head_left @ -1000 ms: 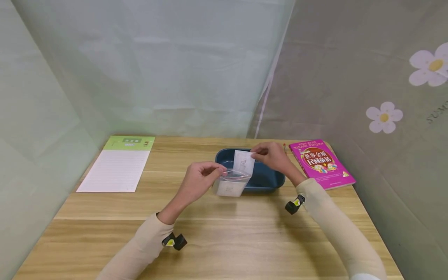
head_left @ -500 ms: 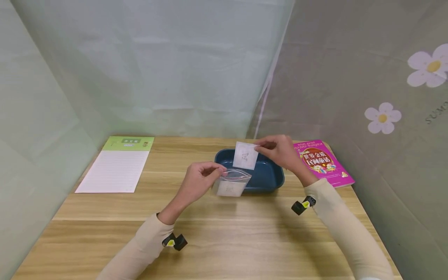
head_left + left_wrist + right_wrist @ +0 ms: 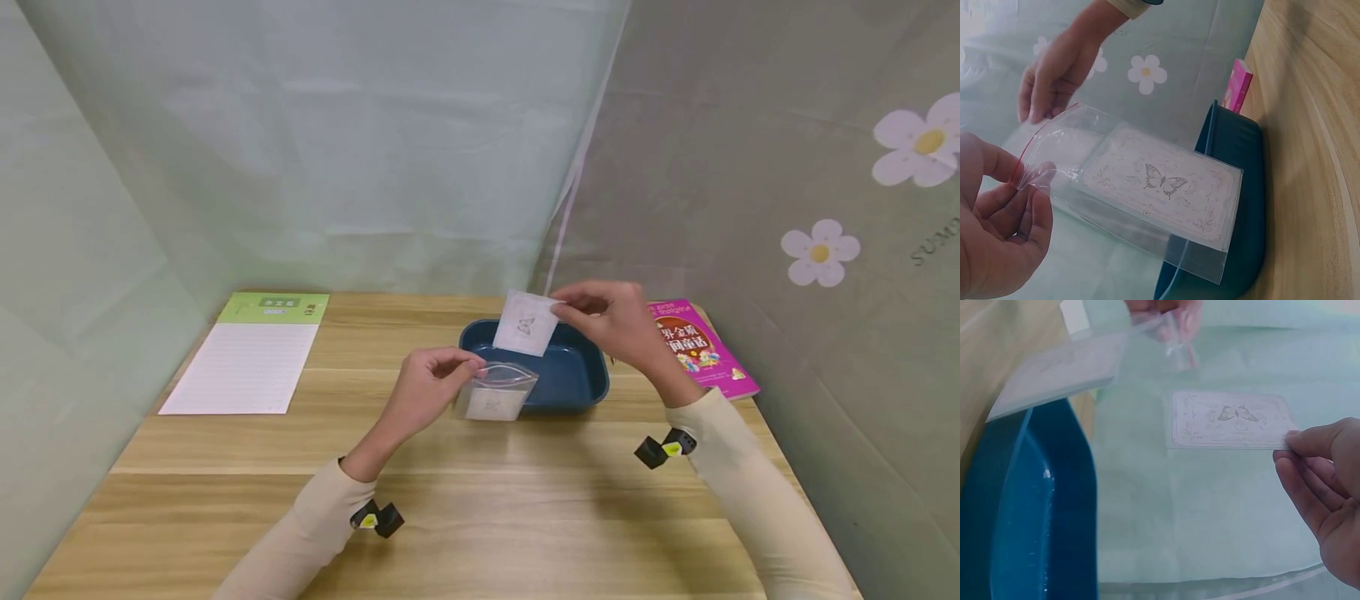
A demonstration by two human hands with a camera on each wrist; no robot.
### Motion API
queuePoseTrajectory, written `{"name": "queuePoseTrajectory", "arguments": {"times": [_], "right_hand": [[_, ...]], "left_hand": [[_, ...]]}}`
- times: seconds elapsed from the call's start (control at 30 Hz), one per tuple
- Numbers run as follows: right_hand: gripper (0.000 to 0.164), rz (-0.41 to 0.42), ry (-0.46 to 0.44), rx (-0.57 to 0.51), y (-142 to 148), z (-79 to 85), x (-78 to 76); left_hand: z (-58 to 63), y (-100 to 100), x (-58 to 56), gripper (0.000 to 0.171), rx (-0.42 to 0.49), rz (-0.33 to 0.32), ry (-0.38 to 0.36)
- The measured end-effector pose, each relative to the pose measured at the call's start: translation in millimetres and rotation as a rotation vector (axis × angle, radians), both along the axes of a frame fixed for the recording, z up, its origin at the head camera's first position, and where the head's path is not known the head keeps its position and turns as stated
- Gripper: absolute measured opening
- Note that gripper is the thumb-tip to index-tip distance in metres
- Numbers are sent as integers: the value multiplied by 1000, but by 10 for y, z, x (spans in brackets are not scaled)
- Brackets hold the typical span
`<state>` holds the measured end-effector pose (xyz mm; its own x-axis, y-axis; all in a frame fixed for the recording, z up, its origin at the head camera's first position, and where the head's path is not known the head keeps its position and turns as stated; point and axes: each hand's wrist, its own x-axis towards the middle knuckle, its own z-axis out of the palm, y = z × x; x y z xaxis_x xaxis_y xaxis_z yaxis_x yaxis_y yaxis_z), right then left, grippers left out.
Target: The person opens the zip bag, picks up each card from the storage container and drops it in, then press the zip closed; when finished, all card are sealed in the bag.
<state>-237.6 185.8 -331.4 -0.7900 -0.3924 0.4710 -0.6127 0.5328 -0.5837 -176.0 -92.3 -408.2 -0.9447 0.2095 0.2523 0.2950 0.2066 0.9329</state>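
My left hand (image 3: 427,392) pinches the top corner of a clear zip bag (image 3: 1091,169), whose mouth gapes a little. Inside the bag lie white cards, the front one printed with a butterfly (image 3: 1163,181). Between thumb and fingers my right hand (image 3: 618,321) grips one edge of a flat white butterfly card (image 3: 525,323). That card is held up above and behind the bag, apart from it, over the blue tray (image 3: 573,375). In the right wrist view the held card (image 3: 1229,419) is seen flat and tilted toward the bag (image 3: 1175,347).
A lined writing pad (image 3: 243,358) with a green header lies at the left on the wooden table (image 3: 487,517). At the right is a pink book (image 3: 720,354), partly behind my right hand. Fabric walls (image 3: 375,150) stand close around the table.
My right hand has drawn the card up out of the bag's mouth and moved it right and away. The left hand and bag have stayed almost in place.
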Motion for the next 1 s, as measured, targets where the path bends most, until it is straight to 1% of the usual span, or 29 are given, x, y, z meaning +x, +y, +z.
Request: {"name": "queuePoseTrajectory", "arguments": {"times": [0.2,0.37,0.63,0.83,1.0], "right_hand": [[17,24,78,-27,2,97,95],[18,30,129,-37,-5,145,151],[19,76,152,-81,-37,201,242],[19,100,158,-104,-63,192,270],[19,109,162,-103,-85,171,286]], "left_hand": [[-11,2,-7,17,3,4,4],[-22,-1,-12,17,8,6,6],[-43,3,-23,17,22,9,1],[-33,1,-15,17,26,13,-2],[-38,-8,-12,17,27,14,-3]]}}
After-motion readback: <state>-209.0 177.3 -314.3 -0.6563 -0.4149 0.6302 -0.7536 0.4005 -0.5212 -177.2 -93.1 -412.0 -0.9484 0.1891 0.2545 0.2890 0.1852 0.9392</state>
